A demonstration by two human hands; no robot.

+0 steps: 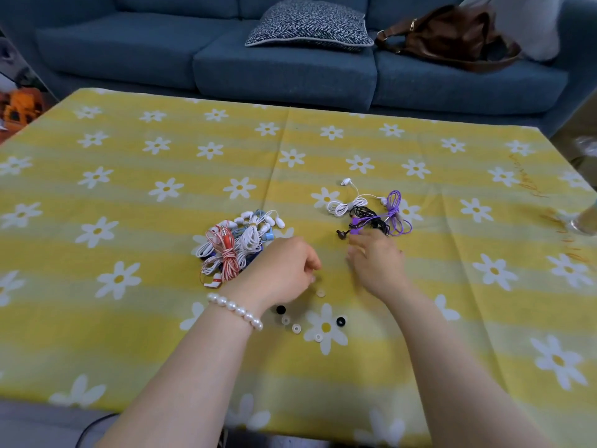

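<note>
Right hand (376, 263), fingers loosely spread, hovers by the purple earphones (395, 218) right of centre. Probably light, limp cord; pinch its bundled middle. Left hand (284, 270) is curled, hold unclear.

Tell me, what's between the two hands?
Head view: bare yellow tablecloth between left hand and right hand; one small pale ear tip lies near the wrists.

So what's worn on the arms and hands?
No sleeves are in view on either side. The left hand has a bracelet of round white pearl-like beads at its wrist. The right hand is blurred; nothing worn shows on it or its wrist.
</note>
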